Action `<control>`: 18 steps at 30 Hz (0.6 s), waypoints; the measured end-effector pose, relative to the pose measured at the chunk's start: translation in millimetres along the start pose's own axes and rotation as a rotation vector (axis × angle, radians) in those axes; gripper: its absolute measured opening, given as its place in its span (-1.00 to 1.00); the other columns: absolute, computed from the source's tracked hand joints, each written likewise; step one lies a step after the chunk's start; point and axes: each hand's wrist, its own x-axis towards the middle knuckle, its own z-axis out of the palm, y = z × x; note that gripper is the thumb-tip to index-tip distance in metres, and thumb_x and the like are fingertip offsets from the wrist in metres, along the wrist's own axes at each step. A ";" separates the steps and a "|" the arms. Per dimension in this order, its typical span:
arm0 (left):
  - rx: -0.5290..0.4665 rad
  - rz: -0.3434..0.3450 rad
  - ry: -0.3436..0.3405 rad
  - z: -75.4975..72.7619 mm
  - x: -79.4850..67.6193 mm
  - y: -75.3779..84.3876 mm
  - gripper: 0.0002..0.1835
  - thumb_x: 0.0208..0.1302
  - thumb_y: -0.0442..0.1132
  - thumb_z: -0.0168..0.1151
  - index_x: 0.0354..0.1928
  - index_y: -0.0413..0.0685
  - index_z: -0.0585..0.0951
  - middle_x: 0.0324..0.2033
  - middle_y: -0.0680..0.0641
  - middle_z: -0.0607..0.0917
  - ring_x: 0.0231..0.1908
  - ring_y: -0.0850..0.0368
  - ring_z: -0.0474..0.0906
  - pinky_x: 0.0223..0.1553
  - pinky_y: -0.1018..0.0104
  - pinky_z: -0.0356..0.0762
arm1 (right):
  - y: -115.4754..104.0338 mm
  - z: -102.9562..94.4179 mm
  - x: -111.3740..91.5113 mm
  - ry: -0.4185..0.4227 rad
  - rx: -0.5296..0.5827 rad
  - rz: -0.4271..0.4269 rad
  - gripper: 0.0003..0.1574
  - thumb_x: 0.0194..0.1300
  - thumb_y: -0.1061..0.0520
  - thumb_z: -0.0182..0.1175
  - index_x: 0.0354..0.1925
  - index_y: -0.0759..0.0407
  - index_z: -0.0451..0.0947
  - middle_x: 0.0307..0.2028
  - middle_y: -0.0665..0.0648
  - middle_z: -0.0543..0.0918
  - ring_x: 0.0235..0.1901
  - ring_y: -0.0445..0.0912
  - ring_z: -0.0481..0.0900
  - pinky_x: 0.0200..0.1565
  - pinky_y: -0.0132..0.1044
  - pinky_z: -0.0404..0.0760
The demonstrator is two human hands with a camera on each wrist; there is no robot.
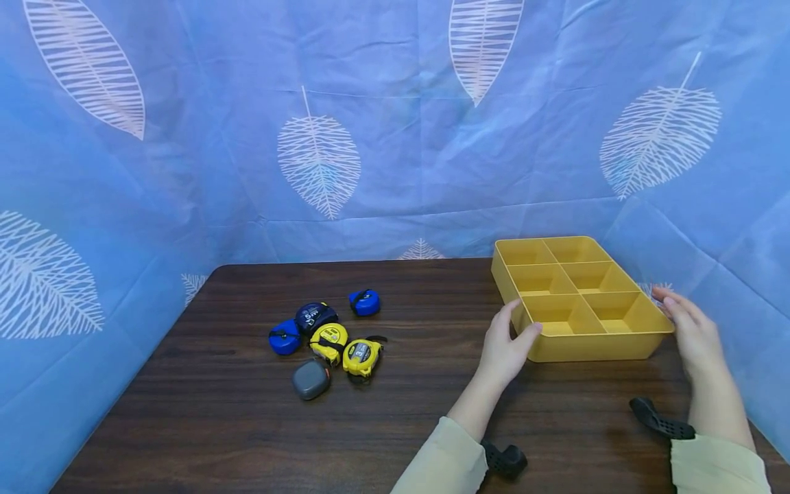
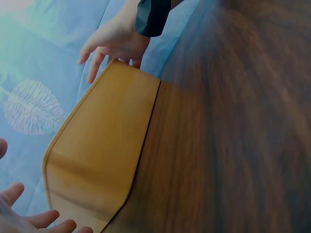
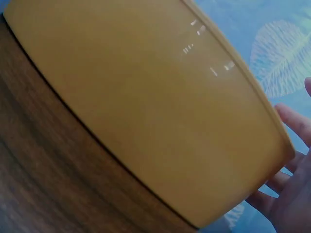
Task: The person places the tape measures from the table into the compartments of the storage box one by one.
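A yellow six-compartment box [image 1: 589, 348] stands at the right of the table, its compartments bare inside. My left hand [image 1: 503, 348] is at its near left corner, thumb and fingers spread apart. In the left wrist view the fingertips [image 2: 65, 226] lie close to the box wall [image 2: 102, 131]; contact is hard to tell. On the opposite side, my right hand [image 1: 694, 333] has its fingers extended along the right wall. The right wrist view shows those fingers [image 3: 291, 121] at the box's corner, partly hidden behind it. Neither hand grips the box.
Left of the box lie two yellow tape measures [image 1: 329, 342] [image 1: 361, 358], two blue ones [image 1: 284, 337] [image 1: 365, 302], a dark blue one [image 1: 316, 316] and a grey rounded case [image 1: 311, 379]. A blue leaf-patterned cloth [image 1: 395, 137] hangs behind the dark wooden table [image 1: 216, 412].
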 end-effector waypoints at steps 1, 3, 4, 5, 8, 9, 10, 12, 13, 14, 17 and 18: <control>-0.010 -0.004 0.001 1.6 0.0 -0.7 -0.45 0.26 0.03 0.22 0.30 0.20 0.42 0.24 0.12 0.39 0.26 0.15 0.28 0.21 0.12 0.28 | 1.7 0.1 0.0 -0.004 0.032 0.008 -0.40 0.49 -0.18 -0.15 0.41 -0.12 0.25 0.18 -0.40 0.34 0.21 -0.42 0.17 0.09 -0.73 0.07; -0.026 0.000 0.004 4.8 0.1 -2.2 -0.47 0.26 0.01 0.22 0.28 0.22 0.44 0.23 0.12 0.40 0.25 0.15 0.28 0.21 0.13 0.27 | 5.2 0.3 0.1 -0.020 0.122 0.014 -0.41 0.49 -0.17 -0.12 0.40 -0.09 0.29 0.12 -0.40 0.40 0.21 -0.40 0.17 0.05 -0.69 0.16; -0.032 -0.001 0.004 5.9 -0.1 -2.7 -0.48 0.26 0.01 0.22 0.28 0.24 0.44 0.23 0.12 0.40 0.25 0.16 0.28 0.22 0.14 0.26 | 6.7 0.8 0.1 -0.025 0.162 0.022 -0.42 0.49 -0.16 -0.11 0.39 -0.09 0.30 0.09 -0.40 0.42 0.20 -0.39 0.18 0.02 -0.67 0.20; -0.039 -0.001 0.006 7.2 -0.2 -3.1 -0.49 0.27 0.01 0.22 0.27 0.24 0.45 0.23 0.13 0.40 0.25 0.16 0.28 0.22 0.14 0.26 | 8.3 1.0 0.2 -0.033 0.206 0.020 -0.42 0.49 -0.15 -0.10 0.38 -0.07 0.32 0.08 -0.39 0.43 0.19 -0.39 0.20 -0.01 -0.64 0.23; -0.051 -0.001 0.000 10.7 -0.9 -3.0 -0.49 0.27 -0.01 0.21 0.27 0.24 0.45 0.22 0.14 0.40 0.25 0.17 0.28 0.23 0.14 0.25 | 13.0 0.2 1.0 -0.049 0.308 0.019 -0.45 0.48 -0.10 -0.05 0.35 -0.04 0.36 0.06 -0.36 0.46 0.13 -0.36 0.26 -0.23 -0.57 0.27; -0.055 -0.001 -0.007 11.7 -1.4 -2.7 -0.49 0.28 -0.01 0.21 0.28 0.22 0.44 0.22 0.14 0.39 0.25 0.17 0.28 0.23 0.14 0.25 | 14.5 0.2 1.1 -0.051 0.309 0.029 -0.45 0.48 -0.11 -0.05 0.35 -0.05 0.36 0.08 -0.35 0.44 0.14 -0.35 0.25 -0.24 -0.56 0.27; -0.058 -0.002 -0.014 12.7 -1.8 -2.7 -0.48 0.29 -0.01 0.20 0.29 0.20 0.44 0.23 0.14 0.39 0.25 0.16 0.28 0.23 0.14 0.25 | 15.8 0.2 1.3 -0.051 0.287 0.037 -0.45 0.48 -0.12 -0.05 0.35 -0.08 0.36 0.11 -0.35 0.41 0.15 -0.35 0.24 -0.24 -0.55 0.26; -0.065 0.000 -0.030 14.3 -2.1 -2.8 -0.48 0.30 -0.02 0.19 0.30 0.17 0.43 0.23 0.14 0.37 0.25 0.17 0.27 0.22 0.15 0.26 | 17.9 0.1 2.1 -0.051 0.259 0.060 -0.45 0.48 -0.14 -0.06 0.36 -0.11 0.35 0.17 -0.33 0.37 0.15 -0.33 0.22 -0.25 -0.52 0.27; -0.064 0.001 -0.035 15.1 -2.2 -2.7 -0.48 0.30 -0.02 0.18 0.30 0.18 0.43 0.23 0.14 0.37 0.25 0.17 0.27 0.22 0.16 0.26 | 18.7 0.2 2.3 -0.052 0.239 0.073 -0.45 0.48 -0.15 -0.07 0.36 -0.12 0.35 0.21 -0.33 0.34 0.17 -0.33 0.21 -0.26 -0.52 0.27; -0.066 0.004 -0.035 15.8 -2.1 -2.8 -0.49 0.30 -0.03 0.19 0.29 0.18 0.43 0.22 0.14 0.37 0.25 0.17 0.28 0.22 0.17 0.26 | 19.3 0.2 2.5 -0.054 0.225 0.085 -0.45 0.49 -0.15 -0.09 0.37 -0.14 0.34 0.24 -0.32 0.31 0.18 -0.32 0.19 -0.27 -0.51 0.27; -0.064 0.001 -0.027 18.0 -1.2 -2.8 -0.51 0.29 -0.05 0.19 0.27 0.21 0.45 0.20 0.15 0.38 0.24 0.19 0.28 0.22 0.18 0.25 | 20.8 -0.1 2.4 -0.067 0.223 0.113 -0.44 0.50 -0.14 -0.11 0.39 -0.15 0.30 0.32 -0.31 0.24 0.24 -0.32 0.15 -0.27 -0.53 0.28; -0.061 -0.003 -0.021 18.7 -0.8 -2.9 -0.51 0.29 -0.05 0.20 0.26 0.22 0.46 0.20 0.15 0.38 0.23 0.19 0.29 0.22 0.18 0.25 | 21.3 -0.3 2.1 -0.072 0.229 0.119 -0.44 0.50 -0.14 -0.12 0.40 -0.14 0.29 0.33 -0.30 0.22 0.26 -0.32 0.13 -0.26 -0.54 0.28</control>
